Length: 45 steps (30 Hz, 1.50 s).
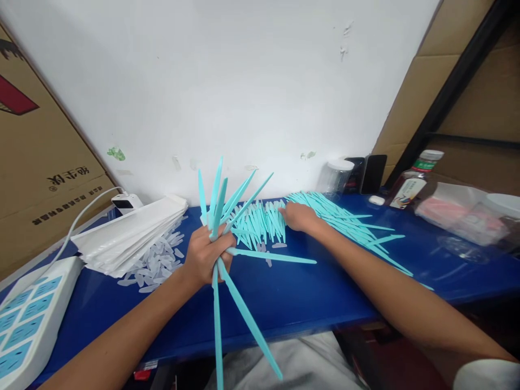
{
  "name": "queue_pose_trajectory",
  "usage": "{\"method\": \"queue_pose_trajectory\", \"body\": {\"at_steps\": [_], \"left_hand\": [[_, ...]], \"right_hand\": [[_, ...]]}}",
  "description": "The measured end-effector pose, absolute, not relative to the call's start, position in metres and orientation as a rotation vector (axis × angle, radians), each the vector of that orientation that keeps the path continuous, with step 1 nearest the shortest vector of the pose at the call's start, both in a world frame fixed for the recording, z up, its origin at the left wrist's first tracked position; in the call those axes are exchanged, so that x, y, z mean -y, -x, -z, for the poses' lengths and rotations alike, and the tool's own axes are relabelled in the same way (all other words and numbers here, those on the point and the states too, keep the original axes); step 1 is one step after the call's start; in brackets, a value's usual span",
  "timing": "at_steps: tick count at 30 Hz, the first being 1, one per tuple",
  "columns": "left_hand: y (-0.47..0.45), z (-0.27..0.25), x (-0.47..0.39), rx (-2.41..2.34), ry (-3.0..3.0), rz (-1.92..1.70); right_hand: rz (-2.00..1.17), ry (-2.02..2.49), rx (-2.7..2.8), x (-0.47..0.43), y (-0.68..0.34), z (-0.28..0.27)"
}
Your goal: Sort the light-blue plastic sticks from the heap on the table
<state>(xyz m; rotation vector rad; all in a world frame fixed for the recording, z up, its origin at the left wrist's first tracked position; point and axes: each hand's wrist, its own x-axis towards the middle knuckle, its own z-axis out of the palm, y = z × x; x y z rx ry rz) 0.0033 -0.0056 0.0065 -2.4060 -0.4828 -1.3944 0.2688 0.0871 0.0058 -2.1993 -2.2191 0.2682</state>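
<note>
My left hand (209,252) is closed around the middle of several turquoise eyebrow razors (254,319), whose thin tapered handles fan out upward, rightward and downward. Beyond it lies a tight row of similar razors (260,225) with translucent caps at their far ends. At the right end of this row, my right hand (300,216) has its fingers pinched on a razor, partly hidden by the fingers. A loose heap of turquoise razors (345,216) spreads behind and to the right of that hand. Left of my left hand is a pile of translucent caps (156,262).
White plastic bags (130,233) lie partly over the cap pile. A white power strip (36,314) and a cabled white device (127,203) are at left. A clear jar (335,179), dark phones (372,174), a bottle (414,179) and a pink-filled bag (459,214) stand at right.
</note>
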Motion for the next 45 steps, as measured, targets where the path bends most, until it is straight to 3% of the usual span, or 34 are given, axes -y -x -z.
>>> {"method": "queue_pose_trajectory", "body": {"at_steps": [31,45], "left_hand": [[0.000,-0.003,0.005,0.475,2.458,1.369],[-0.002,-0.005,0.006,0.502,2.452,1.359]], "right_hand": [[-0.011,2.123,2.220,-0.083,-0.239,0.017],[-0.373,2.237,2.599,-0.072,-0.278,-0.034]]}}
